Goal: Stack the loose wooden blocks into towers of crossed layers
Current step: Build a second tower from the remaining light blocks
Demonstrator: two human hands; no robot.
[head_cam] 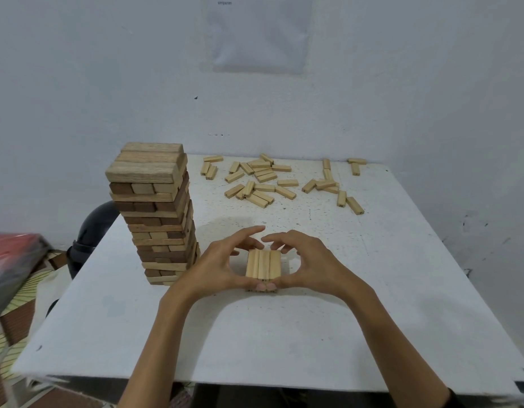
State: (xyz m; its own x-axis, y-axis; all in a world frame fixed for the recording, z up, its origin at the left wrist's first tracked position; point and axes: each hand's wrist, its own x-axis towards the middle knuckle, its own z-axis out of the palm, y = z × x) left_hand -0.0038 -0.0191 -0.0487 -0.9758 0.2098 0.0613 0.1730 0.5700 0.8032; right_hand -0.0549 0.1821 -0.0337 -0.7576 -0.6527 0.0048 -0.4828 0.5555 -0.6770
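A low stack of pale wooden blocks point(263, 265) lies at the table's middle, its top layer three blocks running away from me. My left hand point(216, 265) and my right hand point(309, 262) cup it from both sides. Both thumbs press the near ends and the fingertips curl round the far ends. A tall tower of crossed layers point(156, 213), mixed light and dark wood, stands to the left, a short gap from my left hand. Several loose pale blocks point(263, 179) lie scattered across the far part of the table.
The white table point(284, 334) stands against a white wall with a paper sheet point(260, 33) taped above. A dark round object point(93, 231) sits off the table's left edge, and red and patterned things point(13, 275) lie lower left.
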